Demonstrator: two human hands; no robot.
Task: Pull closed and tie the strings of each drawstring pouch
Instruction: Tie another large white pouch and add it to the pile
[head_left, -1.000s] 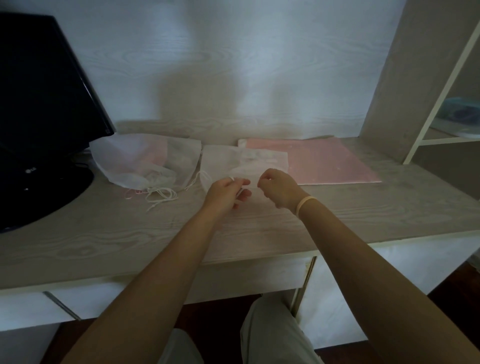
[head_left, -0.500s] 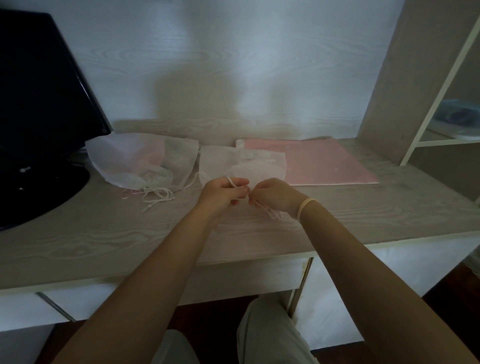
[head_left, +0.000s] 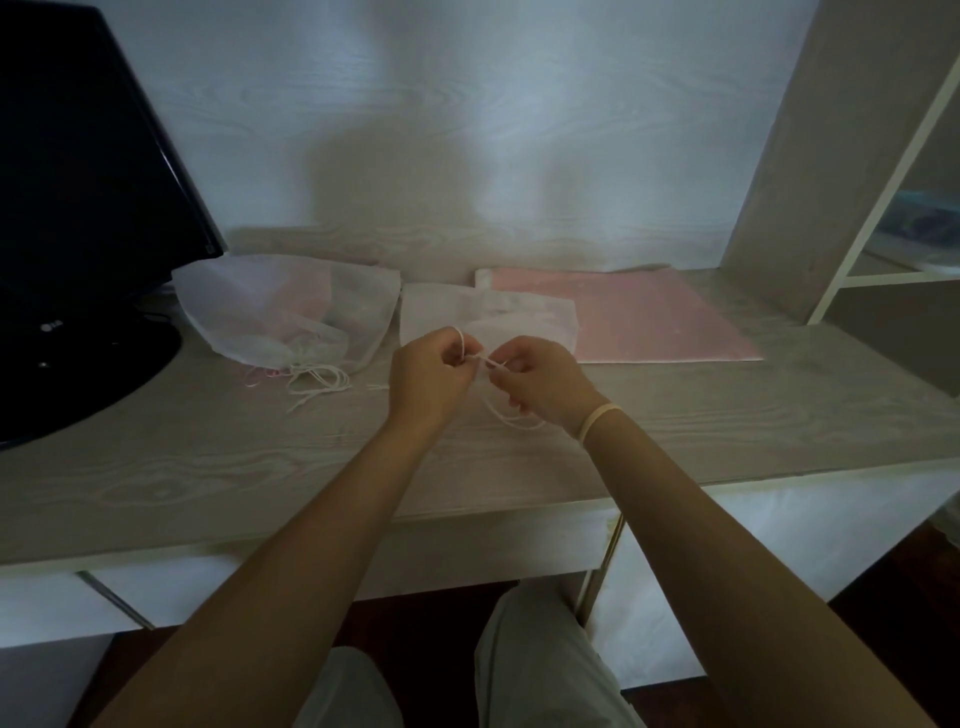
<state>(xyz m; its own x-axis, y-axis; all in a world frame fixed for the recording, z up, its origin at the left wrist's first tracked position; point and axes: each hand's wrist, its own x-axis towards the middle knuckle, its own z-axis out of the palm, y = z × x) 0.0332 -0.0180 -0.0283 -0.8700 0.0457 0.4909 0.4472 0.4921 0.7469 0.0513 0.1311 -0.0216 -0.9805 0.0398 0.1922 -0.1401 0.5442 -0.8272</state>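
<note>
A white sheer drawstring pouch (head_left: 441, 312) lies flat at the middle back of the desk. Its white strings (head_left: 480, 358) run between my two hands just in front of it. My left hand (head_left: 431, 376) pinches one string, which loops over its fingers. My right hand (head_left: 540, 382) pinches the other string, and a loose loop hangs below it onto the desk. A second sheer pouch (head_left: 291, 312) lies to the left, gathered at its mouth, with its strings (head_left: 317, 382) tangled on the desk.
A black monitor (head_left: 78, 182) on a round base stands at the left. A pink sheet (head_left: 649, 322) lies flat at the back right. A shelf unit (head_left: 831, 182) rises at the right. The desk's front edge (head_left: 363, 525) runs above my knees.
My hands drew together over the pouch's strings, then shifted slightly toward me. The right hand now has a loop of string hanging below it.
</note>
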